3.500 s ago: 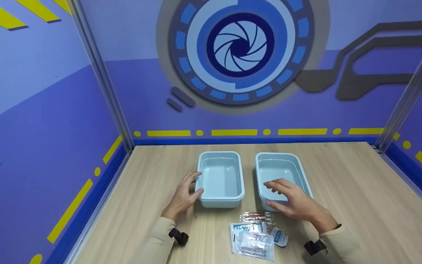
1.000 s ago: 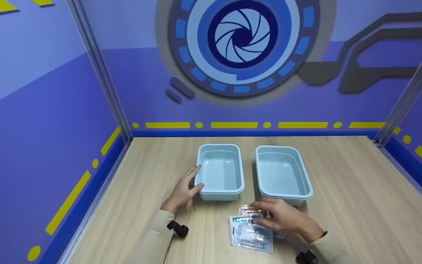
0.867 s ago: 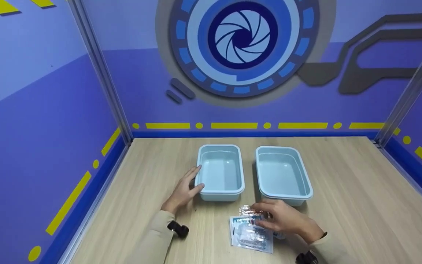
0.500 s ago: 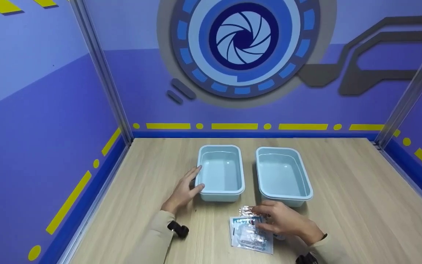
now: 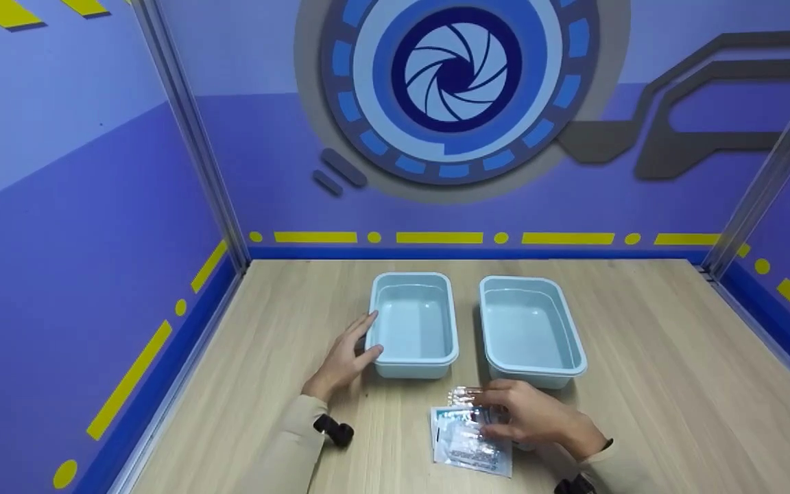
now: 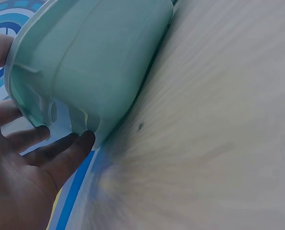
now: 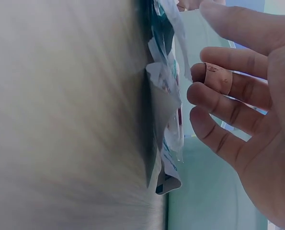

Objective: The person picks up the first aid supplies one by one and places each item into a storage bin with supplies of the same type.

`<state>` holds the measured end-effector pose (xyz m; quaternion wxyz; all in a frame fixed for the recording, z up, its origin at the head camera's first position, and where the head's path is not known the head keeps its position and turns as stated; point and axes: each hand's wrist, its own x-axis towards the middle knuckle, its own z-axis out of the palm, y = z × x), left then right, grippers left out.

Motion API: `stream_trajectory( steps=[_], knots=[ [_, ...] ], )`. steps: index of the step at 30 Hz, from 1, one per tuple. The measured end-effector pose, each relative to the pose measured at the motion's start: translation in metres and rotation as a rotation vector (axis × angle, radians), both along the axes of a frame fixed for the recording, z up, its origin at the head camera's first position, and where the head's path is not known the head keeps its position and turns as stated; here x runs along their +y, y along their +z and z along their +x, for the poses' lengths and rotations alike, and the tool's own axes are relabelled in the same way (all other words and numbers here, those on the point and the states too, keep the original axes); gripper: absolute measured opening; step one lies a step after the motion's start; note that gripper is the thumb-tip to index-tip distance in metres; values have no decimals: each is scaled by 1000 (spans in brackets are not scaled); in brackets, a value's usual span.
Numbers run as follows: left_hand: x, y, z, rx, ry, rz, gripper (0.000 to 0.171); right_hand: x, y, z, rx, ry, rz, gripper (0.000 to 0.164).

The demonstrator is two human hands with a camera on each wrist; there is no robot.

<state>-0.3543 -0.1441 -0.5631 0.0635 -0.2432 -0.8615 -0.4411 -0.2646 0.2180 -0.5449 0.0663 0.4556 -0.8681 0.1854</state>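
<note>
My left hand (image 5: 340, 360) holds the left side of the left light-blue plastic bin (image 5: 412, 370). In the left wrist view the thumb is at the rim and the fingers lie against the outer wall, by its slots. My right hand (image 5: 535, 415) hovers low over a small pile of flat white-and-blue packets (image 5: 463, 453), its fingers loosely bent. The right wrist view shows a gap between its fingertips and the packets (image 7: 164, 100); a tan bandage (image 7: 219, 78) wraps one finger. A shiny clear pack (image 5: 462, 395) lies behind the packets, partly covered by that hand.
A second light-blue bin (image 5: 532, 336) stands right of the first, and both have bare floors. Wood-look tabletop (image 5: 676, 384) surrounds them. Blue-purple panels with metal corner posts (image 5: 196, 137) enclose the back and sides.
My right hand has come down and toward me, from above the right bin to over the packets, where it now hardly moves. The left hand keeps its place on the left bin.
</note>
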Motion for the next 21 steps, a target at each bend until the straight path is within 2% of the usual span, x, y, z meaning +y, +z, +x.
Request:
stream_trajectory(
  steps=[9,16,21],
  knots=[
    [0,1,2,0,1,-14,71,-2,1,2,-25,5,14,38],
    [0,0,1,9,-5,-3,69,-1,2,2,-101,-6,60,38],
    [0,2,0,-9,-11,13,67,-2,2,1,-84,16,46,36]
  ],
)
